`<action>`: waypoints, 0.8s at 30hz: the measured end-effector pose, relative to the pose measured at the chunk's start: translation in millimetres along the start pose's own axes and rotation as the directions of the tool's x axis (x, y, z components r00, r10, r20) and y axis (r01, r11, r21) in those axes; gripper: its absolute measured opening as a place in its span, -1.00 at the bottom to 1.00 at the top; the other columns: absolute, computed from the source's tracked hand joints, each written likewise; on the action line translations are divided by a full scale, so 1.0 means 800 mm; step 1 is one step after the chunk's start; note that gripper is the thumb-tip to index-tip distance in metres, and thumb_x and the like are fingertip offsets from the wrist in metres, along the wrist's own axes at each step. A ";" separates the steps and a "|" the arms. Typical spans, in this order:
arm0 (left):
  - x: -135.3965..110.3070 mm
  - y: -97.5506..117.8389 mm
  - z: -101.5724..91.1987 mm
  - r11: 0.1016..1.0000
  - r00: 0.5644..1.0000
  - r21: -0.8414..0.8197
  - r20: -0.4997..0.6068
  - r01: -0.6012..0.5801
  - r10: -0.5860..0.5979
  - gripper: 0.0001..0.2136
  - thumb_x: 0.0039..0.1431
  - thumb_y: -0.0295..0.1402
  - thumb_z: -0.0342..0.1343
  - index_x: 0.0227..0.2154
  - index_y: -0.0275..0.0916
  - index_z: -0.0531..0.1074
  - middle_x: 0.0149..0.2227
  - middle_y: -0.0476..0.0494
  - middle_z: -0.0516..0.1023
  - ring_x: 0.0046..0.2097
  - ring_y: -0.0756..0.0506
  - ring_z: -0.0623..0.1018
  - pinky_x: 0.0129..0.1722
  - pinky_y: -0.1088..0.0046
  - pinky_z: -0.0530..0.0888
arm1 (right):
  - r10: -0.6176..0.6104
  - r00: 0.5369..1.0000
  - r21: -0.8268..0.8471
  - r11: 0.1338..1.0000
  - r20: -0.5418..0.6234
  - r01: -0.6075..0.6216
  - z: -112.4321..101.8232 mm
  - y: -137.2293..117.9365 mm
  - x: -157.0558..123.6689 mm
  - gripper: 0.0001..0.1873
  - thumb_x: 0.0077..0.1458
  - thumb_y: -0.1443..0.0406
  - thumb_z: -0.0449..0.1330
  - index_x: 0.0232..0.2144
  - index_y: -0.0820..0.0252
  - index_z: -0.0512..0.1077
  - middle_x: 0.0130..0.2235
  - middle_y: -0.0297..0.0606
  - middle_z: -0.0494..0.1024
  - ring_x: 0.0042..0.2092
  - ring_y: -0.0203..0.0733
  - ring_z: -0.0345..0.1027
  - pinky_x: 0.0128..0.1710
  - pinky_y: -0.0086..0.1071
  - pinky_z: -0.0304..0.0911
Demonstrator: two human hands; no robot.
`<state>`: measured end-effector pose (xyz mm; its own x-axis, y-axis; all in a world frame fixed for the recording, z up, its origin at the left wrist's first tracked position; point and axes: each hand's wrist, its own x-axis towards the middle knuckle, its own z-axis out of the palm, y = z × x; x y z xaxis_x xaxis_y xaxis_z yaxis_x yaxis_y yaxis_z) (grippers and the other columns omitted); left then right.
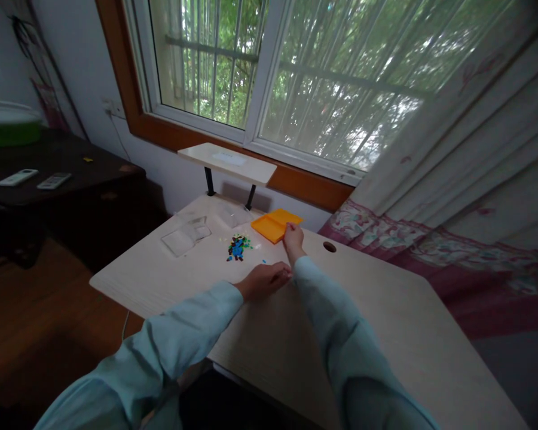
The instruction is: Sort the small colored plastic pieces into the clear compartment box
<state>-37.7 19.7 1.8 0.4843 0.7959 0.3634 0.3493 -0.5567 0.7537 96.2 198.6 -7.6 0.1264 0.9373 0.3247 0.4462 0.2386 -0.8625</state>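
My right hand (293, 237) is closed, its fingertips pinched together at the right side of an open orange plastic case (269, 229). Whether it grips the case's edge or some small piece does not show. Lower on the table, my left hand (265, 280) has its fingers curled together close to my right wrist. Anything inside those fingers is hidden. A loose pile of tiny blue, green and dark red pieces (238, 246) lies left of the case. One small blue piece (264, 261) sits apart, just beyond my left hand.
Clear plastic containers (179, 240) stand on the pale table (367, 334) left of the pile. A raised shelf (228, 160) rises at the back edge, below the window. There is a round hole (329, 246) right of the case. Two remote-like devices (54, 181) lie on a dark cabinet.
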 end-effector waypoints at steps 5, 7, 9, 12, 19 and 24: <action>-0.001 0.009 0.003 1.000 1.000 0.016 -0.002 -0.021 0.021 -0.66 0.33 -0.11 -0.15 -0.08 -0.18 0.40 -0.45 -0.02 0.49 -0.44 0.00 0.46 -0.38 0.50 0.33 | 0.040 0.998 -0.291 0.955 -0.050 -0.053 0.012 0.012 0.012 -0.60 0.19 0.29 -0.08 -0.09 0.36 0.44 -0.10 0.00 0.54 -0.08 -0.19 0.40 0.04 -0.26 0.21; -0.002 0.014 0.004 0.999 1.000 0.036 0.013 -0.025 0.024 -0.66 0.34 -0.11 -0.15 -0.08 -0.19 0.41 -0.45 -0.02 0.49 -0.44 0.00 0.45 -0.38 0.50 0.32 | 0.026 1.000 -0.389 0.921 -0.009 -0.027 0.016 0.011 0.013 -0.60 0.21 0.27 -0.06 -0.07 0.33 0.46 -0.09 -0.02 0.54 -0.05 -0.15 0.37 0.07 -0.24 0.17; -0.002 0.018 0.003 0.998 0.999 0.050 0.024 -0.029 0.028 -0.65 0.34 -0.12 -0.16 -0.08 -0.20 0.41 -0.45 -0.02 0.49 -0.43 0.00 0.46 -0.38 0.50 0.32 | 0.021 1.000 -0.476 0.880 0.023 -0.007 0.020 0.007 0.012 -0.60 0.22 0.27 -0.06 -0.06 0.33 0.47 -0.06 0.03 0.52 0.02 -0.08 0.32 0.11 -0.19 0.10; -0.003 0.020 0.002 0.998 0.999 0.054 0.013 -0.041 0.040 -0.65 0.35 -0.14 -0.17 -0.09 -0.21 0.42 -0.39 -0.05 0.51 -0.36 -0.01 0.49 -0.33 0.50 0.35 | 0.030 0.998 -0.568 0.823 0.048 0.002 0.025 0.003 0.008 -0.57 0.24 0.27 -0.08 -0.02 0.32 0.47 -0.02 0.10 0.47 0.07 0.02 0.26 0.11 -0.16 0.06; -0.003 0.011 0.004 0.999 0.999 0.018 -0.025 -0.037 0.037 -0.67 0.35 -0.15 -0.16 -0.11 -0.22 0.42 -0.38 -0.03 0.51 -0.35 0.01 0.48 -0.29 0.54 0.36 | 0.009 0.993 -0.627 0.776 0.121 0.070 0.029 0.003 0.003 -0.54 0.26 0.19 -0.08 0.10 0.20 0.38 0.02 -0.01 0.44 0.08 0.00 0.25 0.09 -0.21 0.09; -0.003 0.008 0.001 0.999 0.999 0.009 -0.021 0.034 -0.034 -0.66 0.35 -0.13 -0.18 -0.15 -0.21 0.41 -0.53 0.06 0.39 -0.46 0.03 0.41 -0.40 0.56 0.30 | -0.012 0.996 -0.618 0.784 0.089 0.065 -0.019 0.017 0.005 -0.42 0.29 0.20 -0.22 0.23 0.40 0.18 0.07 0.12 0.39 0.05 -0.03 0.31 0.08 -0.22 0.15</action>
<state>-35.8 13.8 5.2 0.4552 0.8192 0.3490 0.3732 -0.5314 0.7605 116.2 201.8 -12.3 0.0414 0.9533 0.2993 0.9053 0.0910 -0.4150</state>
